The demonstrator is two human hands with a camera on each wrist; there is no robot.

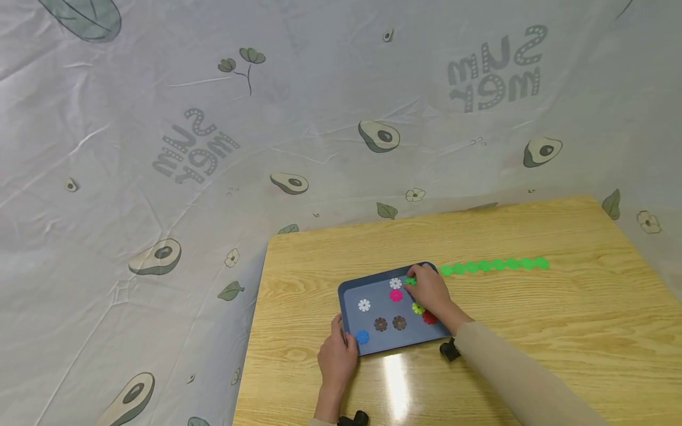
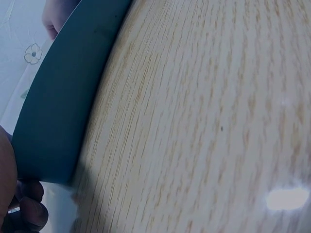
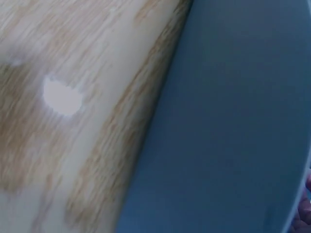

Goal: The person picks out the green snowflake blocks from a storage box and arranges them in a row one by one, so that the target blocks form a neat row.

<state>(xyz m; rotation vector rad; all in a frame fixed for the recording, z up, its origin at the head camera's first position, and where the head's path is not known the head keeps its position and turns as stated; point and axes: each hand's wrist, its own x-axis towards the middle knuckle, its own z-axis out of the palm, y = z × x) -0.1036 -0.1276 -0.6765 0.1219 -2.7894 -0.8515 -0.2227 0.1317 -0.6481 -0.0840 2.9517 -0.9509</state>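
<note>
A blue-grey tray (image 1: 380,342) lies on the wooden table. My left hand (image 1: 338,358) grips its left side near the front corner; in the left wrist view, curled fingers (image 2: 33,213) show at the tray's end wall (image 2: 63,107). Over the tray's far right corner, my right hand (image 1: 430,290) pinches a green notched disc (image 1: 410,281). Around it in the tray lie white discs (image 1: 364,305), a pink disc (image 1: 396,294), brown discs (image 1: 399,322), a blue disc (image 1: 362,336), a yellow-green disc (image 1: 418,308) and a red disc (image 1: 429,318), partly hidden by the right hand.
Right of the tray, several green discs (image 1: 498,264) form a straight row on the wooden table (image 1: 565,319). A pale printed cloth (image 1: 330,89) hangs behind and left of the table. In the right wrist view, the tray's outer wall (image 3: 218,121) fills much of the picture.
</note>
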